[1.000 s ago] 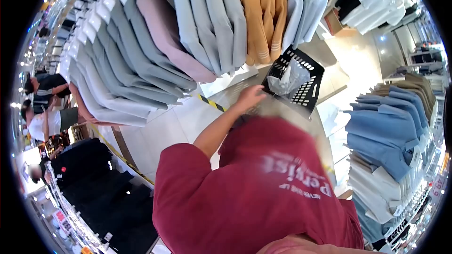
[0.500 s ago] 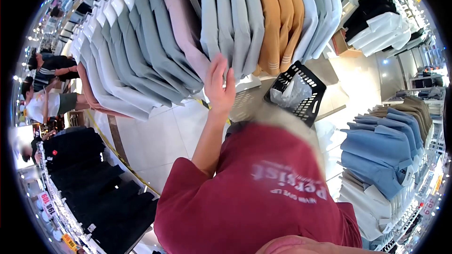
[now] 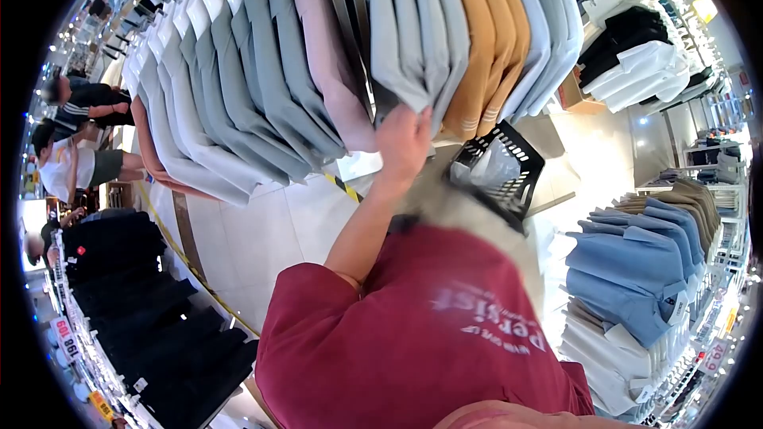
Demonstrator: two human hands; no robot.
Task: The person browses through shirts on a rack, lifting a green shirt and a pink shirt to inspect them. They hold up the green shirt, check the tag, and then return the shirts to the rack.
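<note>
A: What has the hand (image 3: 404, 143) got?
B: Its fingers are curled round the lower edge of a pale-blue folded shirt (image 3: 409, 48), smooth cotton, hanging in the row.
A: Nearby?
B: A black slotted plastic basket (image 3: 501, 167).

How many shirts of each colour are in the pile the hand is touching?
Grey-blue shirts: 3
Orange shirts: 3
Pale blue shirts: 3
Total: 9
The left hand touches the grey-blue ones.
</note>
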